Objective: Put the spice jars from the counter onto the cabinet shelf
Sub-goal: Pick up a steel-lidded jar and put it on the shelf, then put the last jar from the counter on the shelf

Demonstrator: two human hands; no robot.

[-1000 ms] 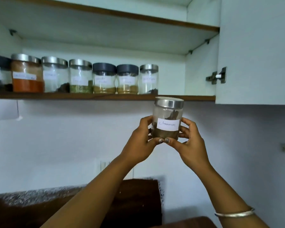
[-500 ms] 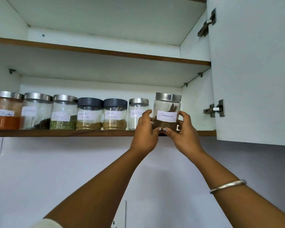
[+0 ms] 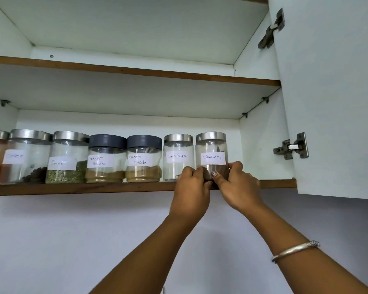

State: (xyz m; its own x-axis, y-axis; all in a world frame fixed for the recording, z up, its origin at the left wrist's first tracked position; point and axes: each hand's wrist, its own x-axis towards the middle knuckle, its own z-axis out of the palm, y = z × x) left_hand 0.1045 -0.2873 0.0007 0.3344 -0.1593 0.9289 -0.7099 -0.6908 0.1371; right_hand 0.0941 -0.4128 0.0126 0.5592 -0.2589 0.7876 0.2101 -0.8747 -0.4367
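A glass jar labelled Cinnamon with a steel lid stands on the wooden-edged cabinet shelf, at the right end of a row of jars. My left hand grips its lower left side and my right hand grips its lower right, thumbs on the front. To its left stand the Black Pepper jar, the Garam Masala jar, the Coriander Powder jar, and several more further left.
The open cabinet door hangs at the right with two metal hinges. An upper shelf spans above the jars. There is a gap between the cinnamon jar and the cabinet's right wall. A pale wall lies below the shelf.
Both hands have raised the cinnamon jar from below the shelf and set it onto the shelf beside the Black Pepper jar. The camera has tilted up and moved closer.
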